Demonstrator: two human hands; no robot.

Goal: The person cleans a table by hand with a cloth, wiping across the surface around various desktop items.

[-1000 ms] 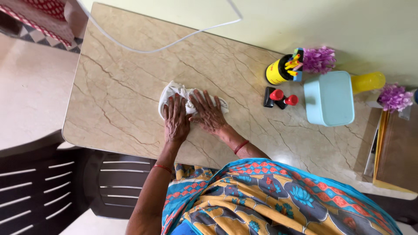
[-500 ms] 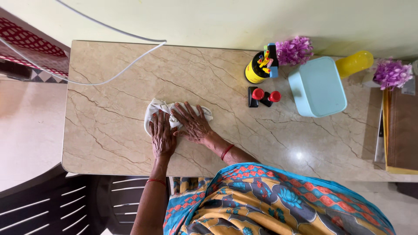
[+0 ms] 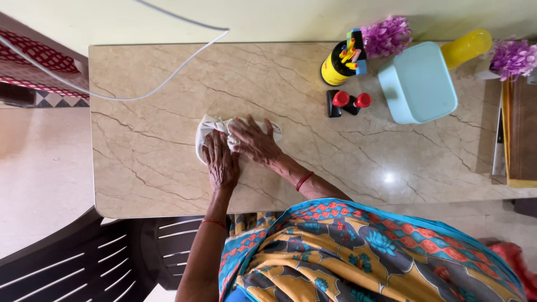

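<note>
Both hands flat on a crumpled white cloth (image 3: 235, 134) lying on the marble-pattern table (image 3: 156, 162), roughly mid-table, a bit left of centre. Left hand (image 3: 221, 162) open, palm down, fingers loosely spread, covering the near-left part of the cloth. Right hand (image 3: 254, 142) also open and flat, fingers splayed, pressing the right part of the cloth; the two hands touch or nearly touch over it. Neither hand grips, just pressing down. Far right of the table: yellow pen holder (image 3: 337, 66) with markers, two red-capped stamps (image 3: 349, 102) just near of it, light blue box (image 3: 418, 83) to their right, yellow bottle (image 3: 465, 47) and purple flowers (image 3: 387, 34) at the far edge. White cable (image 3: 140, 94) crosses the far-left corner. Dark plastic chair (image 3: 84, 263) near left.
</note>
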